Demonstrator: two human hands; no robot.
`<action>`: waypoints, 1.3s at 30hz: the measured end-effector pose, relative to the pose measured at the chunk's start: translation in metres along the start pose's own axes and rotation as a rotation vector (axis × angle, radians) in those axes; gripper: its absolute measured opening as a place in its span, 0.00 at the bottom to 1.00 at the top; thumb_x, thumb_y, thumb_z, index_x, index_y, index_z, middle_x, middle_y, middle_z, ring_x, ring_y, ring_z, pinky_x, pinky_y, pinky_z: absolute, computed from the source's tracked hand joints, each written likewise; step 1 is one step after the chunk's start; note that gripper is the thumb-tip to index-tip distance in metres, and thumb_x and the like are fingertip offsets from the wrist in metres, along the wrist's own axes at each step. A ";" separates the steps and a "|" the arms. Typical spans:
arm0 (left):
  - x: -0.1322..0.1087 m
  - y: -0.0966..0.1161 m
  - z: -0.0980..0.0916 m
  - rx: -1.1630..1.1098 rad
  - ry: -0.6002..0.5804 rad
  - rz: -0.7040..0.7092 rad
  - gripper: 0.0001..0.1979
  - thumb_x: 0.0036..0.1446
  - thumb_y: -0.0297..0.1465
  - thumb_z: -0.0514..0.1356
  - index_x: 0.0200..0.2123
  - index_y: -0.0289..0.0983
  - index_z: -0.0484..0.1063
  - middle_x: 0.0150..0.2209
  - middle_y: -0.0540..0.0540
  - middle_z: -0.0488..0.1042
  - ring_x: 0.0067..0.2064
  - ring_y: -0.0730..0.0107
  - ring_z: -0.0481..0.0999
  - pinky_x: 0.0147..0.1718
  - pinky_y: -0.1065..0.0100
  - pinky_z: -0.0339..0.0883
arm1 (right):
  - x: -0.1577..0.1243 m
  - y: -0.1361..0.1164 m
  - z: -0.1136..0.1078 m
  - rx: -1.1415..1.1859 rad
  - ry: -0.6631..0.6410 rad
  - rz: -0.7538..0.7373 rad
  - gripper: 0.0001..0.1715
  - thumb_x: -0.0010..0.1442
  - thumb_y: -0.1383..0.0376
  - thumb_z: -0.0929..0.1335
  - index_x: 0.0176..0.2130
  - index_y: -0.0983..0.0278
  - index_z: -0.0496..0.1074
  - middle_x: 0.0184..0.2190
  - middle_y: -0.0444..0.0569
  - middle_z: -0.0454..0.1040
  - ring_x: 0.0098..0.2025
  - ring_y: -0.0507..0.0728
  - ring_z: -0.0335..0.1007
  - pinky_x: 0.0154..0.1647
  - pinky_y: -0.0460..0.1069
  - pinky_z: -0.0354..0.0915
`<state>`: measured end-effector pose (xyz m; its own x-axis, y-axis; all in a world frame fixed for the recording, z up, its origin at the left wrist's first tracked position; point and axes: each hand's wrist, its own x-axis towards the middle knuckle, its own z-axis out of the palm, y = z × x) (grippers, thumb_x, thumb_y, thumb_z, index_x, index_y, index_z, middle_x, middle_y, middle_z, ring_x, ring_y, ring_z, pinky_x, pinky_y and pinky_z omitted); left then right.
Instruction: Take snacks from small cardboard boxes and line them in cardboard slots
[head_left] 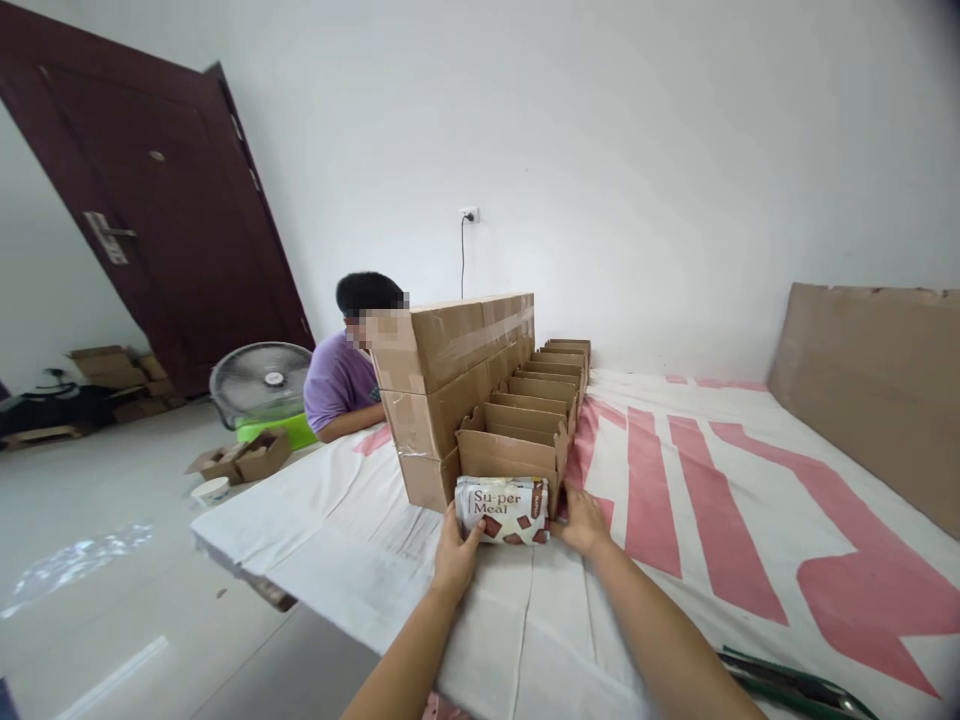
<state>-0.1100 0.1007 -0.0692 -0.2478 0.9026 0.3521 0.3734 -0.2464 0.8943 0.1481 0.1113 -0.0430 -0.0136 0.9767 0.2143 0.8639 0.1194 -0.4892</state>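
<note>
A stack of white packets printed "Su-per Meal" (pixel 504 512) stands at the near end of a row of open cardboard boxes (pixel 510 452). My left hand (pixel 456 548) grips the packets at their left side, thumb across the front. At their right end is my right hand (pixel 582 520), its fingers against the packet edge and beside the nearest box; its fingertips are partly hidden. Closed, taped cartons (pixel 439 405) are piled along the left of the open boxes.
Across the cartons, a person in a purple shirt (pixel 339 380) leans on the cloth-covered table (pixel 360 560). Green-handled pliers (pixel 795 685) lie near right. A cardboard sheet (pixel 870 390) stands far right. On the floor at left are a fan (pixel 266 385) and small boxes (pixel 259 455).
</note>
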 end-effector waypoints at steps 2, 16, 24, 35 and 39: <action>-0.001 0.003 0.000 0.015 -0.020 -0.029 0.29 0.51 0.46 0.60 0.52 0.35 0.67 0.55 0.34 0.75 0.60 0.46 0.71 0.59 0.50 0.63 | 0.000 0.001 0.001 0.007 0.005 -0.007 0.48 0.49 0.57 0.74 0.64 0.67 0.59 0.59 0.62 0.69 0.62 0.68 0.63 0.63 0.57 0.56; -0.005 0.018 0.002 0.162 -0.068 -0.054 0.23 0.55 0.42 0.56 0.50 0.35 0.66 0.52 0.34 0.76 0.57 0.48 0.74 0.54 0.53 0.66 | 0.013 0.013 -0.004 0.070 0.008 0.027 0.34 0.57 0.73 0.59 0.62 0.64 0.64 0.59 0.52 0.71 0.59 0.56 0.69 0.59 0.51 0.64; -0.007 0.016 0.003 0.169 -0.070 -0.038 0.22 0.57 0.41 0.56 0.51 0.36 0.65 0.53 0.35 0.76 0.59 0.50 0.72 0.55 0.54 0.65 | 0.039 0.017 -0.019 -0.157 -0.025 0.038 0.36 0.63 0.76 0.58 0.65 0.53 0.61 0.62 0.55 0.66 0.59 0.62 0.67 0.58 0.56 0.62; -0.009 0.009 0.004 0.166 -0.084 -0.052 0.22 0.58 0.43 0.56 0.51 0.38 0.66 0.52 0.37 0.76 0.57 0.49 0.73 0.54 0.54 0.65 | 0.067 0.015 -0.019 -0.314 -0.140 0.007 0.29 0.64 0.72 0.60 0.61 0.56 0.68 0.53 0.60 0.70 0.49 0.64 0.74 0.46 0.55 0.67; -0.009 0.011 0.004 0.175 -0.090 -0.064 0.22 0.57 0.45 0.55 0.50 0.37 0.66 0.50 0.35 0.77 0.54 0.47 0.75 0.52 0.51 0.65 | 0.069 0.014 -0.016 -0.328 -0.139 0.024 0.30 0.65 0.71 0.59 0.63 0.59 0.66 0.55 0.64 0.69 0.49 0.66 0.74 0.45 0.56 0.68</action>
<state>-0.1004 0.0913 -0.0641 -0.1979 0.9443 0.2629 0.5107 -0.1296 0.8500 0.1676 0.1774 -0.0218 -0.0402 0.9962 0.0774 0.9803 0.0543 -0.1901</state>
